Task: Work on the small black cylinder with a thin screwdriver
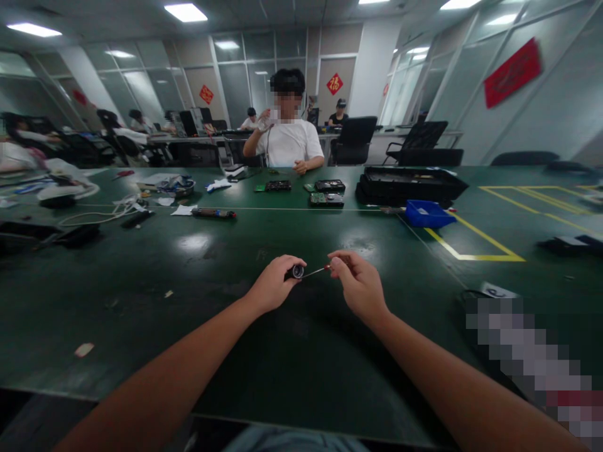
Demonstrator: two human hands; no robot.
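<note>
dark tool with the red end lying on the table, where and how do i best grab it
Probably around the middle of the dark tool, from above, thumb on the near side and fingers on the far side: it is long and slim, lies flat running left to right, and both long sides look free. White paper sits at its left end.

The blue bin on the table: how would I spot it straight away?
On the green table, look right of centre for the long black casing. Just nearer the camera, by the end of a yellow floor-style marking, sits the blue bin. Its bright blue sets it apart from the black casing.
</note>
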